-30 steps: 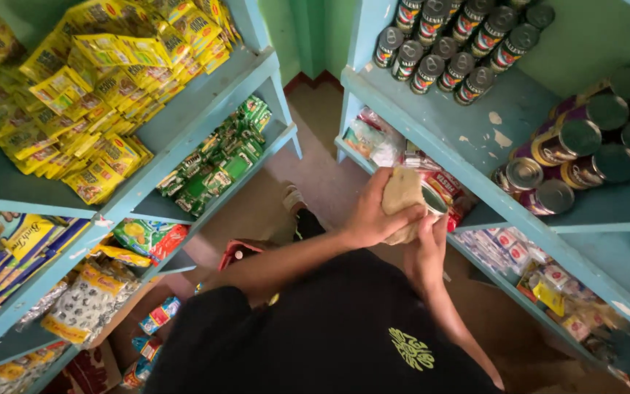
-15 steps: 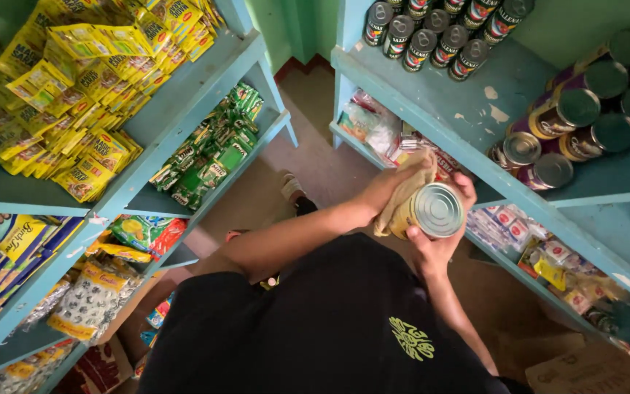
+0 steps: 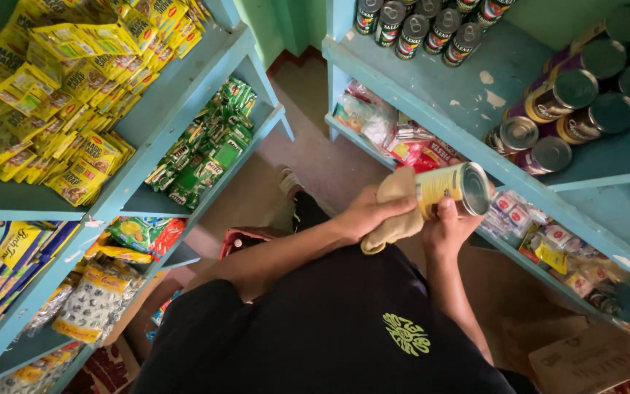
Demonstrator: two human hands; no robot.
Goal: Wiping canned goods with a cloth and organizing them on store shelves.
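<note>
The right hand is wrapped around a tin can and holds it tight from below. The thumb lies on the can's side. The left hand is closed on a tan cloth and presses it against the back end of the can. So the can sits between the two hands, with the cloth on its left and the right hand under it.

The can is up in the air, in front of the person's chest. It is just beside the edge of the blue shelf on the right.

The can lies on its side. Its long way runs from left to right, tipped up a little. Its round top faces right, toward the shelf.

The can has a yellow label and a shiny silver lid. The cloth hides part of its back end.

More cans with purple and gold labels lie on that shelf, close by. Yellow packets fill the shelf on the left, well apart from the hands
</note>
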